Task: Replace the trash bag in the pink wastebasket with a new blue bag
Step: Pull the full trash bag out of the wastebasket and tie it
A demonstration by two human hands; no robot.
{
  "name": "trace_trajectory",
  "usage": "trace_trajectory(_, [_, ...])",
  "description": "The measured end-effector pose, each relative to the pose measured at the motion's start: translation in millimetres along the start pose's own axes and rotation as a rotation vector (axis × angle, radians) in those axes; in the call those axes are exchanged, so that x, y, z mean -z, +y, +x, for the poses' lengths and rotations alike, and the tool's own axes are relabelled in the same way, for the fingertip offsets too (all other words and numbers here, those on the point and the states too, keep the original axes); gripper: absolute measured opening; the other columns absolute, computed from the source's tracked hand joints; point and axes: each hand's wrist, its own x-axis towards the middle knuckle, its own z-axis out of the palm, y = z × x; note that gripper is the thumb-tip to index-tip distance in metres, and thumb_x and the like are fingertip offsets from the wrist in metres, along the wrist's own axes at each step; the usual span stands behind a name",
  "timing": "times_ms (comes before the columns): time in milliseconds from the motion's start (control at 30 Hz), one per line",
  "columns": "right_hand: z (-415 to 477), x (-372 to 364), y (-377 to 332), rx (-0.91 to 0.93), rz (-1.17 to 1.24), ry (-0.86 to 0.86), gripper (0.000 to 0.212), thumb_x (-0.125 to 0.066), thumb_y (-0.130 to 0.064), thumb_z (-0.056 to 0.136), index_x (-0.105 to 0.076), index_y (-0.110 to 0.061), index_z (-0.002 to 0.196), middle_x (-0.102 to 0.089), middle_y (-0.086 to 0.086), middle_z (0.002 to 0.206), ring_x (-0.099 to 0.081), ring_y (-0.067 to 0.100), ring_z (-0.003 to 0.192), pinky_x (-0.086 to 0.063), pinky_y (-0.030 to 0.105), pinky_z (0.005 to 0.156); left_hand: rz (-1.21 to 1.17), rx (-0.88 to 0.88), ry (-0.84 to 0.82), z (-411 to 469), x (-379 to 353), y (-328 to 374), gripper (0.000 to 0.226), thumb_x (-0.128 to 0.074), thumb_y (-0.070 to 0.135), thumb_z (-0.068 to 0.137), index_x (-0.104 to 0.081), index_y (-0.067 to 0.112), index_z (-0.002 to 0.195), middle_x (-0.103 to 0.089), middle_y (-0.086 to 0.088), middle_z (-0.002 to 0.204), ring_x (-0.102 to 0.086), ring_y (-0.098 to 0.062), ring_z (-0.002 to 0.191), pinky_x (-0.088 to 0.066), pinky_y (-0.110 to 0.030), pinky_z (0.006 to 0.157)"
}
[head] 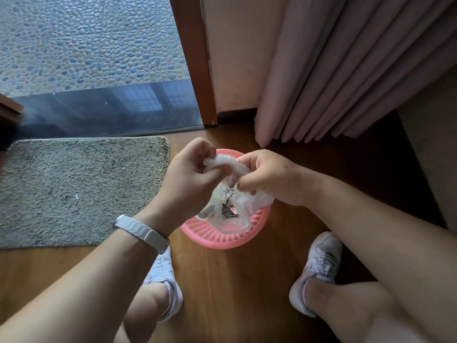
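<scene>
Pinching the bunched mouth of the translucent trash bag (228,162) with the curled fingers (205,148) of the left hand (188,179) and of the right hand (269,177), at frame centre. Hanging from there into the pink wastebasket (217,235), crumpled litter showing through. Standing on the wooden floor (235,280), just above two white sneakers (319,266) at the bottom. At left, a grey mat (74,189); at upper right, a pink curtain (346,70). On the left wrist, a white watch band (142,231).

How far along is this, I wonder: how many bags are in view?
1: a clear bag in the basket, its top pinched by the left hand and right hand. No blue bag shows; one may be out of view.
</scene>
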Motion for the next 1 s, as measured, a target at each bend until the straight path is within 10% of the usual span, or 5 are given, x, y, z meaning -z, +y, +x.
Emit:
trace_trajectory(267, [4, -15, 15, 0.326, -0.455, 0.455, 0.034, -0.076, -0.02, 0.078, -0.059, -0.021, 0.107, -0.058, -0.004, 0.096, -0.059, 0.012, 0.085, -0.053, 0.036, 0.073, -0.093, 0.209, 0.045, 5, 4, 0, 0.026, -0.071, 0.014, 0.068, -0.047, 0.022, 0.069, -0.056, -0.005, 0.059, -0.053, -0.017, 0.053, -0.036, -0.026, 0.051])
trace_trajectory(467, [8, -13, 12, 0.617, -0.509, 0.558, 0.007, -0.072, -0.012, 0.083, -0.073, -0.008, 0.089, -0.062, 0.005, 0.088, -0.061, 0.017, 0.082, -0.052, 0.035, 0.072, -0.341, 0.241, -0.024, 4, 6, 6, 0.019, -0.066, 0.006, 0.068, -0.052, 0.015, 0.078, -0.057, -0.012, 0.072, -0.059, -0.024, 0.062, -0.044, -0.036, 0.063])
trace_trajectory(667, [5, -8, 8, 0.426, -0.288, 0.562, 0.004, -0.067, -0.008, 0.087, -0.066, -0.01, 0.085, -0.06, -0.003, 0.085, -0.059, 0.004, 0.083, -0.046, 0.012, 0.078, -0.428, 0.137, -0.072, 2, 9, 6, 0.018, -0.064, 0.011, 0.078, -0.075, 0.024, 0.081, -0.071, 0.0, 0.078, -0.063, -0.019, 0.074, -0.047, -0.031, 0.073])
trace_trajectory(1000, [1, -13, -15, 0.319, 0.392, 0.548, 0.009, -0.063, -0.017, 0.079, -0.058, -0.009, 0.08, -0.054, 0.018, 0.09, -0.048, 0.029, 0.086, -0.041, 0.047, 0.085, -0.525, 0.137, 0.021, 4, 9, 9, 0.011, -0.064, 0.012, 0.083, -0.063, 0.018, 0.074, -0.062, -0.001, 0.076, -0.055, -0.015, 0.069, -0.046, -0.029, 0.066])
